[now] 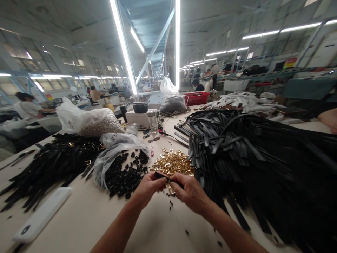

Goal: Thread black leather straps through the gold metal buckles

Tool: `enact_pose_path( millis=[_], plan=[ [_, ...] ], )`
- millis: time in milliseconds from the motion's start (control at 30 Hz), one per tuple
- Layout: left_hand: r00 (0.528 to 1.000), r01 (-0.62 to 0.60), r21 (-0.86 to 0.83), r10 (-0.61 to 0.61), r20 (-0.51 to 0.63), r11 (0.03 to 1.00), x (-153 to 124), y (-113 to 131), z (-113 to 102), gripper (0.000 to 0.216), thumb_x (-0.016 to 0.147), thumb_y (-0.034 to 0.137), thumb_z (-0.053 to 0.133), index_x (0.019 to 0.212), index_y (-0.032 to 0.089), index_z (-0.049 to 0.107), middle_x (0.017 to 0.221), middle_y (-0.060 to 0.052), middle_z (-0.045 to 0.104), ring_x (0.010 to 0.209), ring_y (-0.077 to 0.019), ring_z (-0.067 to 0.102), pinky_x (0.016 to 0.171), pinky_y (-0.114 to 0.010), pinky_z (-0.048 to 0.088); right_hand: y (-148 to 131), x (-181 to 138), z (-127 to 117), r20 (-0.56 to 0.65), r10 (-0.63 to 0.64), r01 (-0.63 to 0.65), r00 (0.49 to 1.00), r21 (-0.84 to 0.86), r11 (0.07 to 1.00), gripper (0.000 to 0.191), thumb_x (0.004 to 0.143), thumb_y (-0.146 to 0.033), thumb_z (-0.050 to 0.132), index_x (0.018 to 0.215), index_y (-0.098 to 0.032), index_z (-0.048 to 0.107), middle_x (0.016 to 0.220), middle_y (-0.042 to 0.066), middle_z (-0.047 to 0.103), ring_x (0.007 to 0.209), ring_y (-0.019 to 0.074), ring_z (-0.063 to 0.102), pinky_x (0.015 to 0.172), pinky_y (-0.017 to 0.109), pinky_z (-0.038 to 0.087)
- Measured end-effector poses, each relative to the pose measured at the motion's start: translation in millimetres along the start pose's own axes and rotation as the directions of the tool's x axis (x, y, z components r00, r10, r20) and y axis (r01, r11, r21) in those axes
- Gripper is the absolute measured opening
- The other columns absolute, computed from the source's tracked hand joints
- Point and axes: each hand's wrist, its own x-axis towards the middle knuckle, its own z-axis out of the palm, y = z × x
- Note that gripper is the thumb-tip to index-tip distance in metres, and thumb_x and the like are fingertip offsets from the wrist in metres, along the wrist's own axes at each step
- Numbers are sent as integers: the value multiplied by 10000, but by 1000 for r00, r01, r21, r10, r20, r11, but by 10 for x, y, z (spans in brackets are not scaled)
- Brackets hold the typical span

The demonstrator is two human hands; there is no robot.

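My left hand (149, 186) is closed on one end of a black strap (160, 175), thumb on top. My right hand (188, 189) pinches the same strap close by, near a gold buckle that is mostly hidden by the fingers. Just beyond both hands lies a heap of gold buckles (173, 162). Left of it, small black loops (126, 175) spill from a clear plastic bag (101, 168). A large pile of black straps (223, 140) lies to the right of my right hand.
Black straps with buckles (60, 158) are piled at the left, near a long white device (43, 214). A filled plastic bag (97, 121), a glass jar (152, 122) and a red basket (197, 98) stand farther back. Another person's arm (329, 118) shows at the right edge.
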Motion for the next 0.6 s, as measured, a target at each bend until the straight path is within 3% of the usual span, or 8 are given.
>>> enact_pose_path(
  millis=[167, 367, 467, 600],
  plan=[
    [1000, -5, -114, 3, -15, 993, 6, -24, 42, 203, 657, 241, 795, 802, 144, 690, 649, -2, 600, 563, -86, 513, 551, -207, 383, 57, -9, 45, 7, 6, -7, 1000, 80, 997, 176, 866, -274, 501, 771, -191, 624, 630, -10, 589, 547, 109, 517, 525, 212, 386],
    [998, 30, -184, -19, 60, 982, 9, -77, 40, 212, 648, 201, 781, 641, 144, 577, 549, 45, 496, 491, -56, 405, 491, -187, 315, 141, -4, 126, 55, 58, -70, 997, 266, 961, 149, 845, -262, 513, 786, -163, 608, 664, -13, 598, 512, 91, 548, 465, 180, 417],
    [996, 29, -137, -16, 91, 990, 14, -71, 22, 227, 636, 204, 782, 644, 149, 562, 541, 49, 493, 491, -62, 407, 502, -194, 325, 107, -5, 114, 78, 55, -75, 995, 286, 955, 142, 839, -266, 524, 779, -158, 596, 648, -21, 596, 477, 79, 534, 446, 174, 413],
    [993, -103, 33, 105, -53, 994, 28, -89, 46, 272, 599, 249, 813, 648, 159, 561, 539, 49, 533, 502, -77, 452, 505, -197, 352, 103, 15, 97, 49, 91, -100, 995, 249, 963, 149, 841, -274, 527, 753, -163, 577, 597, -32, 575, 451, 75, 515, 432, 170, 411]
  ],
)
